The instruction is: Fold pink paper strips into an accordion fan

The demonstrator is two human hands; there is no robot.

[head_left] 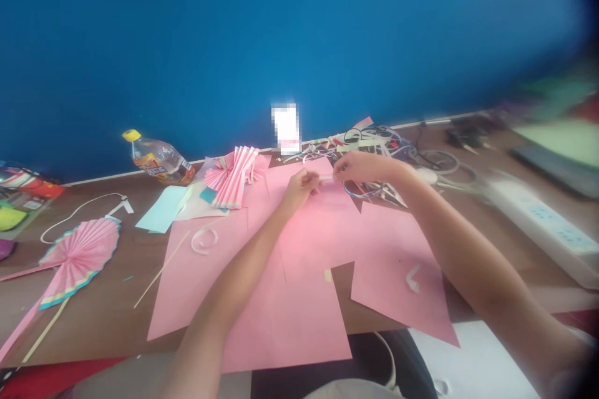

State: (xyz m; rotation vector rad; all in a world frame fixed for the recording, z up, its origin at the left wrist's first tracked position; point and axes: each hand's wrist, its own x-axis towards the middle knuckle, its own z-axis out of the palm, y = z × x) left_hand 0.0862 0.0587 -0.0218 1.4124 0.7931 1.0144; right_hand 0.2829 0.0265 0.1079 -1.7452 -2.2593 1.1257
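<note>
Over the pink paper sheets (309, 243), my left hand (303, 188) is closed in a pinch on one end of a thin whitish strip (326, 177). My right hand (345, 166) pinches its other end, so the short strip spans the gap between my fingertips. Whether it is paper or tape I cannot tell. Left of my hands lies a pleated pink paper fan piece (239, 177). A curled white strip (204, 241) rests on the sheets, and a crumpled white scrap (412, 278) lies to the right.
A tilted drink bottle (159, 159) leans by the blue wall, beside light blue paper (161, 209). An opened pink fan (79, 249) lies at left. Tangled cables and paper scraps (374, 140) fill the back; a power strip (543, 218) stands right. A bright pixelated patch (286, 128) is at the wall.
</note>
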